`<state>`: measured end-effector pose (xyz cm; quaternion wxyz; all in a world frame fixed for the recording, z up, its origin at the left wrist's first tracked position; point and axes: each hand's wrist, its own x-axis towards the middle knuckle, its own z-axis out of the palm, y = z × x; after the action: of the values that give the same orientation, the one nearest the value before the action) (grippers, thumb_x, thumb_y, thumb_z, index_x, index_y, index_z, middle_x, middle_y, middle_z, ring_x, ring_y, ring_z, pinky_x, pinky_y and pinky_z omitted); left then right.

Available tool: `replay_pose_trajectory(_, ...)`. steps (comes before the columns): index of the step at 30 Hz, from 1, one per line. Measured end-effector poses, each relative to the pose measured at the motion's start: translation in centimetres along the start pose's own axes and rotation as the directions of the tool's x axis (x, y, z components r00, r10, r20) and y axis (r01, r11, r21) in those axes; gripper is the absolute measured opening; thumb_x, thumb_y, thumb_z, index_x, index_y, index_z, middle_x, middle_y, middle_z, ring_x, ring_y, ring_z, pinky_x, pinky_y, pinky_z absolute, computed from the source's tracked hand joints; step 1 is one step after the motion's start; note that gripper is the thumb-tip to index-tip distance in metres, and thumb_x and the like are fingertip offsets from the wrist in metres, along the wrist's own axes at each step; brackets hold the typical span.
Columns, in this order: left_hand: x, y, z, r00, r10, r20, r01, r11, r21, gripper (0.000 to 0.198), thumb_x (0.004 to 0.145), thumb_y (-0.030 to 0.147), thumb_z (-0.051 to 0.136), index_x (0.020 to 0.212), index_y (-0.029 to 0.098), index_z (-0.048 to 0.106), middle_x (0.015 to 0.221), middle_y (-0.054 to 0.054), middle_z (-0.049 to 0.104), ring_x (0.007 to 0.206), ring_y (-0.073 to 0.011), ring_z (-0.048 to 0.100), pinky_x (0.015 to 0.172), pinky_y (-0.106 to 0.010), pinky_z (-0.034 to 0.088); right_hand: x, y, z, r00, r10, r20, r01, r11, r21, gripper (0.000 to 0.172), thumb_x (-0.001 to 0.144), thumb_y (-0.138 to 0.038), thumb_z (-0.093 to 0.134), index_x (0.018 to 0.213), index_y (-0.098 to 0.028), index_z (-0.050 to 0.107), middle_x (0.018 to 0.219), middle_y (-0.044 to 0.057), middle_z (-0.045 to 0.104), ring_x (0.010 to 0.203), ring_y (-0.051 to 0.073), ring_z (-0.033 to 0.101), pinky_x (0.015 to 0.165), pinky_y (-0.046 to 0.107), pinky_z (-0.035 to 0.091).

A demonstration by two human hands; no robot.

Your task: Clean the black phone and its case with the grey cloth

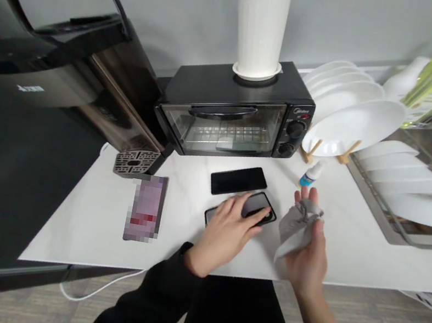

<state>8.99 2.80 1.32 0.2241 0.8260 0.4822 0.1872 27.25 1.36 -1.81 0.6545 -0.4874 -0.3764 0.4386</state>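
My left hand [223, 235] lies across a phone case [257, 204] with a black rim and a grey back, flat on the white counter. Its spread fingers reach over the case, with the thumb along the near edge. The hand covers much of the case, and I cannot tell whether a phone is inside. My right hand [311, 259], palm up, grips a crumpled grey cloth [296, 228] just above the counter. Beyond the case lies a black phone [239, 180], dark screen up. A small white bottle with a blue label [311, 174] stands past my right fingertips.
A black toaster oven [226, 124] stands behind, carrying a white cup [261, 33] of wooden chopsticks. At left are a coffee machine [125, 106] and a blurred purple item [147, 208]. White plates [348, 123] stand in a rack, beside a sink [388, 228] holding bowls [420, 208].
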Motion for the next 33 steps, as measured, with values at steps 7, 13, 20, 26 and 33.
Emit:
replay_pose_trajectory(7,2.4,-1.2,-0.9,0.991,0.135,-0.022,-0.130,0.980,0.153,0.052,0.108,0.050,0.047,0.157,0.035,0.050,0.177,-0.008,0.029,0.164,-0.0319,0.029,0.131,-0.062,0.025,-0.3,0.7,-0.9,0.970,-0.238,-0.046,0.226,0.956,-0.189,0.056,0.108,-0.049,0.028,0.156,-0.028,0.049,0.168,0.008,0.043,0.158,0.033,0.037,0.129,0.066,0.022)
replay_pose_trajectory(13,7.5,-6.2,-3.5,0.997,0.070,-0.025,-0.060,0.956,0.287,0.066,0.099,0.051,0.066,0.156,0.020,0.052,0.158,-0.015,0.057,0.144,-0.0343,0.055,0.124,-0.049,0.040,6.4,-2.6,3.1,0.828,-0.528,0.188,0.552,0.709,-0.439,0.069,0.107,-0.063,0.016,0.161,-0.031,0.045,0.150,0.010,0.044,0.147,0.033,0.047,0.127,0.061,0.032)
replay_pose_trajectory(20,8.3,-7.9,-3.0,0.983,0.181,-0.006,-0.179,0.975,0.131,0.070,0.090,0.047,0.079,0.152,0.023,0.057,0.152,-0.013,0.063,0.141,-0.0300,0.058,0.123,-0.045,0.042,11.4,-0.3,5.4,0.713,-0.632,0.303,0.697,0.593,-0.404,0.081,0.106,-0.069,0.019,0.137,-0.017,0.073,0.109,0.012,0.067,0.108,0.028,0.070,0.100,0.049,0.058)
replay_pose_trajectory(26,7.7,-7.7,-4.8,0.980,0.072,-0.183,-0.106,0.977,-0.182,0.071,0.086,0.047,0.083,0.150,0.027,0.061,0.143,-0.009,0.070,0.130,-0.0311,0.064,0.116,-0.046,0.049,10.2,0.8,4.6,0.775,-0.600,0.200,0.625,0.681,-0.380,0.076,0.108,-0.066,0.021,0.141,-0.018,0.070,0.119,0.013,0.079,0.123,0.030,0.071,0.103,0.046,0.060)
replay_pose_trajectory(33,7.5,-5.7,-4.4,0.946,-0.278,0.166,0.195,0.078,-0.978,0.063,0.104,0.063,0.045,0.122,0.012,0.077,0.116,-0.015,0.080,0.093,-0.0246,0.078,0.078,-0.033,0.064,11.7,-0.1,5.3,0.827,-0.560,-0.050,0.507,0.781,-0.365,0.063,0.113,-0.050,0.017,0.151,-0.023,0.059,0.140,0.011,0.072,0.140,0.028,0.062,0.122,0.060,0.045)
